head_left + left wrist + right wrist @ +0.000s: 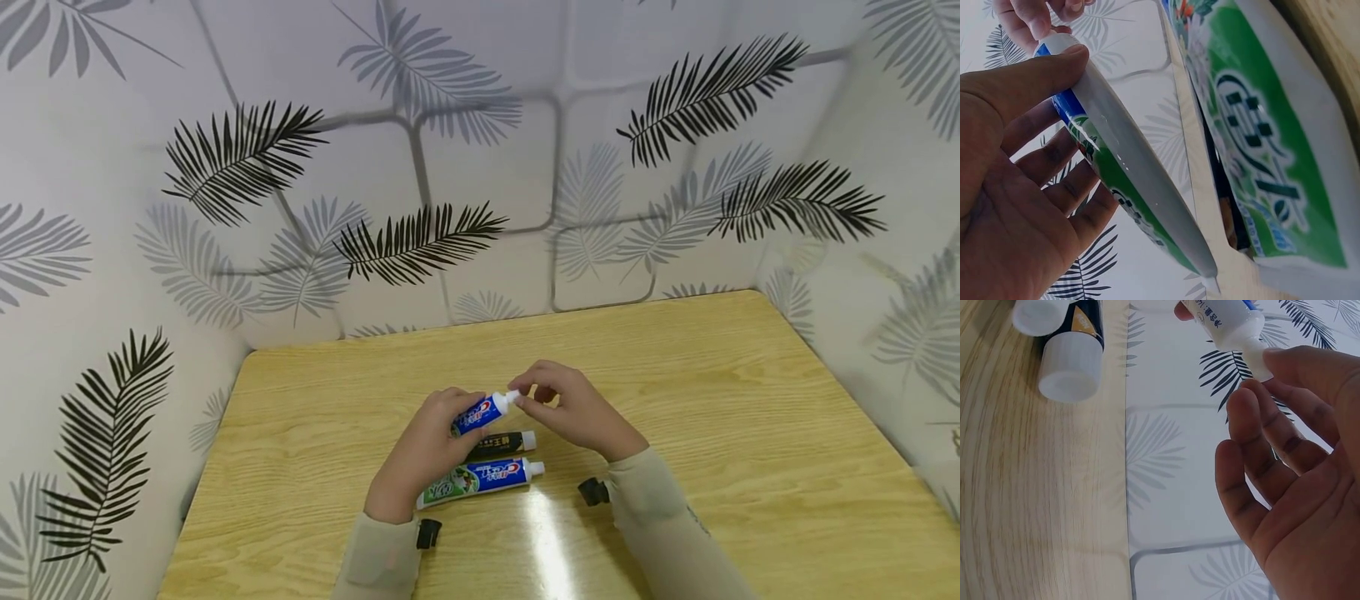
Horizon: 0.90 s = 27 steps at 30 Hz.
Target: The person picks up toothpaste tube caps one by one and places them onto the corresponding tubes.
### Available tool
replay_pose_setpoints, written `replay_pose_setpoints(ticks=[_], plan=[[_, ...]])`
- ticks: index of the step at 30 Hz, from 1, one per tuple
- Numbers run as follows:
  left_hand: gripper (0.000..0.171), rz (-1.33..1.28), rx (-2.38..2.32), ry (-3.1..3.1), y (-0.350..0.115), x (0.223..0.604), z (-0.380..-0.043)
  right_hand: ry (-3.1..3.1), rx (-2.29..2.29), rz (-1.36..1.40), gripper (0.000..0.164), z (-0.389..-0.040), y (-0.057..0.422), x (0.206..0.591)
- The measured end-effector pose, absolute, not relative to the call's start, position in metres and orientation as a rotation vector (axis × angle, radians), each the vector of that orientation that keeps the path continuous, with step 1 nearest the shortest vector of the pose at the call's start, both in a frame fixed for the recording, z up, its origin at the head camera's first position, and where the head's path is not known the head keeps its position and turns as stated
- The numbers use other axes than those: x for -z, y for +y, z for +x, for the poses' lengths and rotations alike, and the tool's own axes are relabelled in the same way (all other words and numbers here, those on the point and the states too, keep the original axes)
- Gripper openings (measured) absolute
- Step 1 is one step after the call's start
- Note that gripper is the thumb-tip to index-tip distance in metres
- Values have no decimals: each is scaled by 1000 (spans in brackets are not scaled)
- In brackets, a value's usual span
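Observation:
My left hand (431, 437) grips a blue, green and white toothpaste tube (1129, 169), thumb on one side and fingers behind it. The tube is raised over the table, its white cap (1255, 361) pointing toward my right hand (573, 408). Thumb and forefinger of that hand pinch the cap at the tube's end, while the other fingers are loosely bent. Below my hands lie a black tube (506, 444) with gold lettering and a white cap, and a second blue and green toothpaste tube (487, 479), nearer me. My left hand covers part of both in the head view.
The lying tubes rest side by side on a wood-grain table (675, 375), caps to the right. A wall (487, 167) with a leaf pattern stands behind the table's far edge and continues along both sides. Black wrist mounts (594, 492) sit at both cuffs.

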State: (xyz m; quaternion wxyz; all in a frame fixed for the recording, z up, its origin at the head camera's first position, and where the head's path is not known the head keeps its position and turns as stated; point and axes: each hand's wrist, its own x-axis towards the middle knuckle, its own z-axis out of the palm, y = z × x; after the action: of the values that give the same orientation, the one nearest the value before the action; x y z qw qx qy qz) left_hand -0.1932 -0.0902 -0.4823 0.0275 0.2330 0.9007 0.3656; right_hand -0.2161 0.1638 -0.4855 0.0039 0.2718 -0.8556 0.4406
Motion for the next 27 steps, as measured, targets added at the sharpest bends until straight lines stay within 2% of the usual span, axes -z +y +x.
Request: replay_pose_setpoints(ticks=[27], plan=[[48, 766, -1106, 2760, -90, 484, -194, -2645, -1427, 949, 20, -216, 166, 483]])
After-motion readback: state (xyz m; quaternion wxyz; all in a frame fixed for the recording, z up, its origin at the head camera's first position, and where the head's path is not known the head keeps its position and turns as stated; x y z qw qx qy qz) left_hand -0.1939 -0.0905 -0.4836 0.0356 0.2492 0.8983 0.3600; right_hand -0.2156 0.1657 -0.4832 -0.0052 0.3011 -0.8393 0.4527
